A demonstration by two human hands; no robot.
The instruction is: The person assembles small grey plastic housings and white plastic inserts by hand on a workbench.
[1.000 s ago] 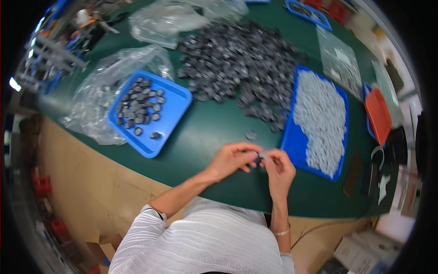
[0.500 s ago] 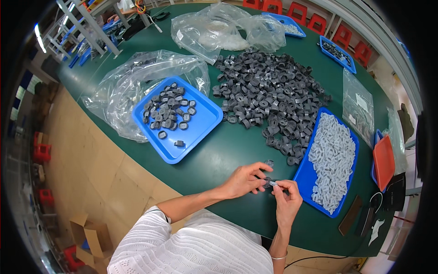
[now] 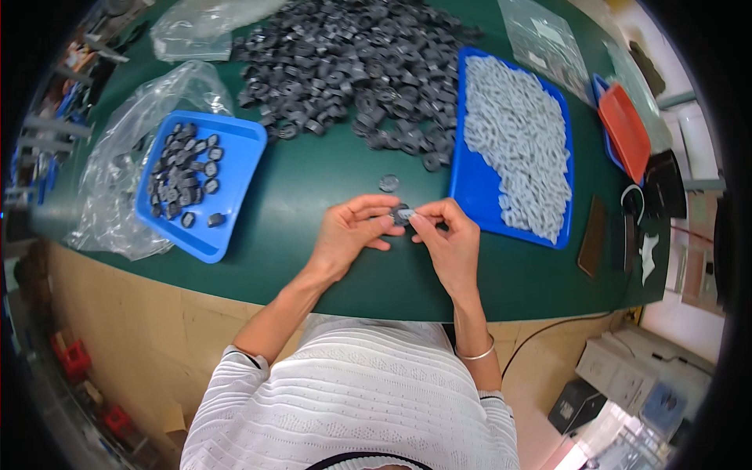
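Over the near part of the green table, my two hands meet at one small part. My left hand (image 3: pixel 350 233) pinches a dark grey oval plastic housing (image 3: pixel 399 220) between thumb and fingers. Thumb and forefinger of my right hand (image 3: pixel 449 236) hold a small pale grey plastic piece (image 3: pixel 405 213) against the housing's opening; how deep it sits is hidden by the fingertips. Just beyond my hands, a single dark housing (image 3: pixel 388 183) lies on the table.
A large pile of dark housings (image 3: pixel 345 63) covers the far middle. On the right stands a blue tray (image 3: pixel 475 188) of pale grey pieces; on the left, another blue tray (image 3: pixel 243 157) holds finished-looking dark parts. Clear plastic bags (image 3: pixel 117 168) and a red tray (image 3: pixel 625 129) lie farther out.
The view has shifted, so the table things appear higher and more leftward. The pale piece, seen beside the housing earlier, is now over it, with both hands still pinching.
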